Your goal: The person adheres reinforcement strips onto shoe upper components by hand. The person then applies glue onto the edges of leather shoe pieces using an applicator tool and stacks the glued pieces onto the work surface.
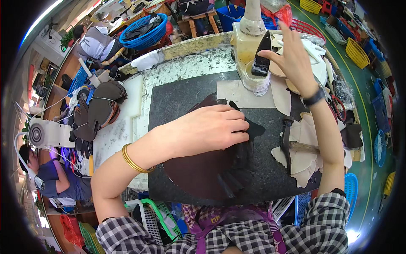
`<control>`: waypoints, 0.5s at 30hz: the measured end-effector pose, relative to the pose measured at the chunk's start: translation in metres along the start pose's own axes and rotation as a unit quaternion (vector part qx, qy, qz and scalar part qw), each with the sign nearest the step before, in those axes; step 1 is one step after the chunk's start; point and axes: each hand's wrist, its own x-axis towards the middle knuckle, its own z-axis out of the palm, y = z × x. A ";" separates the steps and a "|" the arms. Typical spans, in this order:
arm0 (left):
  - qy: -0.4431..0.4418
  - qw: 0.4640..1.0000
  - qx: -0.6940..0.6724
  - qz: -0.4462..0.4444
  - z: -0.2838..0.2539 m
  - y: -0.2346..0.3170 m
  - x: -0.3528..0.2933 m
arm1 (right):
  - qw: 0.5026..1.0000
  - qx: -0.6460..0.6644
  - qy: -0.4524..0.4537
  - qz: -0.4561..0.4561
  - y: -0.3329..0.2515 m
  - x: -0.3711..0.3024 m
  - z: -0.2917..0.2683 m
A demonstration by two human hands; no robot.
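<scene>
My left hand [211,129] reaches across a dark brown leather piece [194,173]. Its fingers are curled down on a black leather-like piece [255,130], which shows past the fingertips; the fingertips are partly hidden. Loose black strips [230,182] fan out below. Raised at the upper right, my right hand [292,63] has its fingers stretched and its thumb apart, blurred at the tips. The thumb is beside a flat black tool [263,48] standing in a yellowish glue container [245,53]; whether they touch, I cannot tell. The work lies on a dark slab [169,106].
A hammer [288,146] lies on scalloped beige pieces [302,169] at the right. Red-handled scissors [337,106] rest behind my right forearm. Tied dark pieces [99,108] and a white machine [50,133] stand left. Two people [55,178] sit along the left side.
</scene>
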 end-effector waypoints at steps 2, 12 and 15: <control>0.012 0.999 0.046 0.013 0.010 -0.001 -0.007 | 0.992 0.112 -0.058 0.009 -0.034 0.000 -0.038; 0.042 0.995 0.087 -0.016 0.004 0.009 -0.043 | 0.817 0.417 -0.398 -0.006 -0.091 -0.063 -0.072; 0.126 0.990 0.068 0.017 -0.018 0.010 -0.054 | 0.827 0.395 -0.401 -0.008 -0.091 -0.067 -0.074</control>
